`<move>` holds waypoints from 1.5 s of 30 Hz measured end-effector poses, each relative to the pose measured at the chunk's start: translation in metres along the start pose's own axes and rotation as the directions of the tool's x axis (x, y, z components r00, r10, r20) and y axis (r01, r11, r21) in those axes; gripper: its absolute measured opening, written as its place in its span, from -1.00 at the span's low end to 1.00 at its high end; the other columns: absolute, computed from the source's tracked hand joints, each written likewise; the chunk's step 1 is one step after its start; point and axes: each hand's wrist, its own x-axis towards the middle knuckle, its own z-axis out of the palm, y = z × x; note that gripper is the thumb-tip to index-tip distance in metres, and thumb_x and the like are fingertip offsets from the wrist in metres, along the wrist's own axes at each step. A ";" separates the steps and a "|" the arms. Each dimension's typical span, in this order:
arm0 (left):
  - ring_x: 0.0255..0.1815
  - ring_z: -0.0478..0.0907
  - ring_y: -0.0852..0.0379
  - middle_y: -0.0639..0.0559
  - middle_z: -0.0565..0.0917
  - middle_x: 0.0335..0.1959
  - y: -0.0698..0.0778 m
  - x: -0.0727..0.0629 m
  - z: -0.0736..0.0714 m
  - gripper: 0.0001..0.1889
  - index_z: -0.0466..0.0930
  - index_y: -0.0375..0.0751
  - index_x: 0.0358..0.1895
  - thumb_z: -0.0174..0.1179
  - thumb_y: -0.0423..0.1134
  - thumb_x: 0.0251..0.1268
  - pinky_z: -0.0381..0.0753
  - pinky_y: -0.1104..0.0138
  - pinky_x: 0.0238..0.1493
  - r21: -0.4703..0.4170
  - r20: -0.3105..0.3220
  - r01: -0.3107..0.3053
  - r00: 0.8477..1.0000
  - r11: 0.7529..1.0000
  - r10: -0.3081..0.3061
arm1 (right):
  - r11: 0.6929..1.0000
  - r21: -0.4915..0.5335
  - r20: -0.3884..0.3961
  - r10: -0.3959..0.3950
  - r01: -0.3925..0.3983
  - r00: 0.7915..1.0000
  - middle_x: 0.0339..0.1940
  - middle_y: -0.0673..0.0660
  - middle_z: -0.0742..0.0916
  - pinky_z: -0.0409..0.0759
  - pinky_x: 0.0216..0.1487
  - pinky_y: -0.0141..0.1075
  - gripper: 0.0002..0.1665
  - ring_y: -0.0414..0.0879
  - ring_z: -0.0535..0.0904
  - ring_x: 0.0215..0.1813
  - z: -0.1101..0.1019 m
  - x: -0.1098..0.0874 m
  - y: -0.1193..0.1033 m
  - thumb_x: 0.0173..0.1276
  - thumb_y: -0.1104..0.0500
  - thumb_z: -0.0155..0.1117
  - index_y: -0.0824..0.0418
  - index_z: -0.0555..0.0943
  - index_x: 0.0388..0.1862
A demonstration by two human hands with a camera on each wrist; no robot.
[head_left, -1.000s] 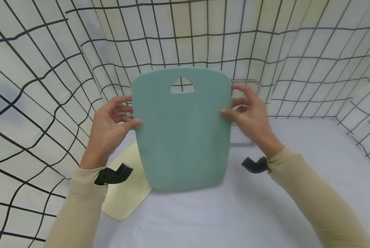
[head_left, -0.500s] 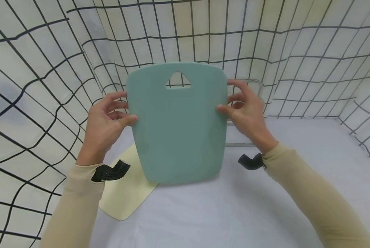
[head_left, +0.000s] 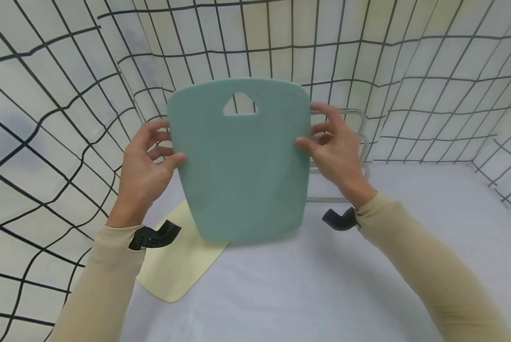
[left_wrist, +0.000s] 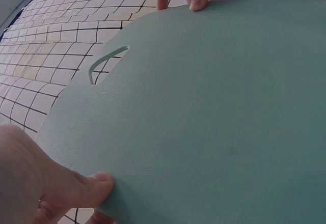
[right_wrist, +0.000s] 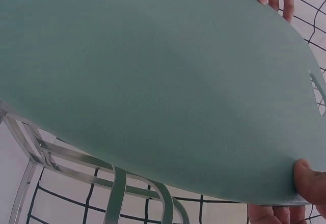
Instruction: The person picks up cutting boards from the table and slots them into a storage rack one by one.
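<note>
A green cutting board with a triangular handle hole near its top stands upright between both hands, its broad face toward the head camera. My left hand pinches the left edge, thumb on the near face and fingers behind. On the opposite edge my right hand pinches in the same way, a little higher. The left wrist view shows the left thumb pressed on the board. A metal rack stands behind the board, mostly hidden by it in the head view.
A pale yellow flat board lies on the white tabletop at the left, partly covered by the green board. Black wire grid panels enclose the left, back and right sides. Bars of the metal rack show near the right hand.
Both hands have lifted the cutting board slightly and shifted it a little left. More of the yellow board shows below it. The grip of both hands looks the same.
</note>
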 end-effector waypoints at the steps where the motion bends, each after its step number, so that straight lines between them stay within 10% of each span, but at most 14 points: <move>1: -0.10 0.66 0.26 0.14 0.58 0.13 0.000 0.000 0.000 -0.32 0.37 0.20 0.48 0.27 -0.43 0.38 0.65 0.50 -0.05 0.000 -0.002 -0.007 1.000 1.000 0.007 | 1.000 0.000 -0.005 -0.005 0.005 1.000 -0.05 0.23 0.75 0.80 0.04 0.01 -0.21 0.08 0.76 -0.18 0.001 0.000 0.000 0.34 0.25 0.47 -0.18 0.42 0.48; 18: 0.01 0.52 0.35 -0.08 0.52 0.24 -0.007 -0.001 0.001 -0.32 0.22 -0.01 0.57 0.10 -0.52 0.46 0.51 0.62 0.10 0.063 -0.022 -0.195 0.980 0.979 0.197 | 1.000 0.009 -0.033 -0.014 0.014 0.999 -0.01 0.19 0.72 0.80 -0.04 -0.02 -0.23 0.07 0.72 -0.24 0.005 0.003 -0.006 0.35 0.23 0.47 -0.20 0.44 0.47; 45: -0.03 0.52 0.34 0.18 0.50 0.17 -0.010 0.016 -0.010 -0.30 0.30 0.04 0.52 0.08 -0.60 0.39 0.57 0.57 0.04 0.072 -0.154 -0.116 0.980 0.991 0.126 | 0.997 0.022 -0.037 -0.066 0.067 0.997 -0.03 0.22 0.75 0.81 -0.07 -0.07 -0.25 0.06 0.71 -0.30 0.030 0.018 -0.017 0.35 0.24 0.47 -0.11 0.44 0.46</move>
